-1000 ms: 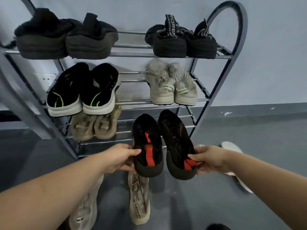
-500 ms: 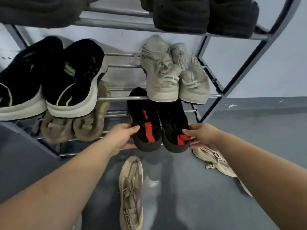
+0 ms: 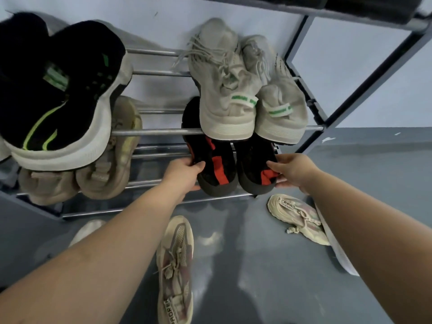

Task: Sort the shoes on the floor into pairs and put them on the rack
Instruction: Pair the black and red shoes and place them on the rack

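A pair of black shoes with red stripes lies on the lowest shelf of the metal rack (image 3: pixel 154 132), toes toward the wall. My left hand (image 3: pixel 184 173) grips the heel of the left black-and-red shoe (image 3: pixel 216 169). My right hand (image 3: pixel 292 169) grips the heel of the right black-and-red shoe (image 3: pixel 254 167). On the floor lie a beige sneaker (image 3: pixel 175 267) below my left arm and a second beige sneaker (image 3: pixel 297 217) under my right forearm.
Grey sneakers with green tabs (image 3: pixel 245 90) sit on the shelf above, black sneakers with green lines (image 3: pixel 60 94) to the left, tan shoes (image 3: pixel 102 164) on the lowest shelf left. A pale shoe (image 3: pixel 86 230) and a white shoe (image 3: pixel 339 251) peek from behind my arms.
Both hands carried the black-and-red pair forward and down onto the lowest shelf, under the grey sneakers. My head moved closer to the rack.
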A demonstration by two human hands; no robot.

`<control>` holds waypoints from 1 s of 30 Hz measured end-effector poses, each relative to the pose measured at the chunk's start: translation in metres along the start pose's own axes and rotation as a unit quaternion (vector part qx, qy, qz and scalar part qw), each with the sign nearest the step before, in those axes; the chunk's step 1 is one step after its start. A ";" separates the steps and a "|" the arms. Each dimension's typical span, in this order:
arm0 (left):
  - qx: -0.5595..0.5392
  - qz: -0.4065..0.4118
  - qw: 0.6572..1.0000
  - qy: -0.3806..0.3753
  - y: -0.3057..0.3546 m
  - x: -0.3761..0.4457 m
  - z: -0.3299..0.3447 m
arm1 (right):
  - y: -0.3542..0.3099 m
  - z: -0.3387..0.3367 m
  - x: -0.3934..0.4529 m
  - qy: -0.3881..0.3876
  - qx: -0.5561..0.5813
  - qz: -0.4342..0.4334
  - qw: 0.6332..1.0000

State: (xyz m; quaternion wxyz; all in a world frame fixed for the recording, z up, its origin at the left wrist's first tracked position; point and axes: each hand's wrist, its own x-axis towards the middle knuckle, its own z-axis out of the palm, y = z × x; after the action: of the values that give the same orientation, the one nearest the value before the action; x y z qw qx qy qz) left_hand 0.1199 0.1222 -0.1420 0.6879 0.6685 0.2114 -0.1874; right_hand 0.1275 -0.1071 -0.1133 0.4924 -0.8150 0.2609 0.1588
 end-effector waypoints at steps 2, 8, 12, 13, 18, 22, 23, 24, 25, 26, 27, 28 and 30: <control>0.006 0.006 1.000 0.000 0.000 0.002 0.002 | 0.000 0.000 0.002 0.008 0.005 0.001 1.000; 0.100 0.032 0.994 0.004 -0.006 0.010 -0.002 | -0.004 0.007 -0.002 0.019 0.035 0.009 0.999; 0.213 0.076 0.974 0.017 -0.016 0.007 -0.002 | -0.004 0.007 -0.008 0.030 0.035 0.001 0.999; 0.239 0.087 0.967 0.021 -0.019 0.004 -0.001 | -0.002 0.007 -0.010 0.027 0.043 -0.001 0.999; 0.398 0.168 0.900 0.056 -0.035 -0.018 0.009 | 0.008 0.009 -0.028 -0.002 -0.037 -0.056 0.998; 0.445 0.180 0.873 0.083 -0.040 -0.024 0.009 | 0.012 0.016 -0.041 -0.027 -0.188 -0.109 0.976; 0.444 0.174 0.875 0.079 -0.041 -0.025 0.009 | 0.013 0.016 -0.041 -0.020 -0.209 -0.116 0.971; 0.445 0.163 0.878 0.073 -0.040 -0.026 0.010 | 0.013 0.017 -0.041 -0.011 -0.224 -0.122 0.967; 0.447 0.152 0.879 0.068 -0.040 -0.026 0.010 | 0.013 0.017 -0.040 -0.004 -0.235 -0.126 0.964; 0.451 0.146 0.878 0.065 -0.040 -0.025 0.010 | 0.013 0.018 -0.040 0.002 -0.242 -0.129 0.962; 0.453 0.144 0.877 0.064 -0.040 -0.025 0.010 | 0.012 0.018 -0.040 0.006 -0.246 -0.132 0.960; 0.453 0.143 0.878 0.062 -0.040 -0.024 0.011 | 0.013 0.018 -0.039 0.009 -0.247 -0.133 0.960; 0.446 0.143 0.882 0.057 -0.040 -0.023 0.012 | 0.013 0.017 -0.038 0.015 -0.247 -0.137 0.959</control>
State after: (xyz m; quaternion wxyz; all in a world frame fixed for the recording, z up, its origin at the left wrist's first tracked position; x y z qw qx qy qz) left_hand 0.0794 0.1082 -0.1632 0.3230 0.9372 0.0468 -0.1232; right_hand 0.0892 -0.0871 -0.1112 0.2888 -0.9415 0.1066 0.1371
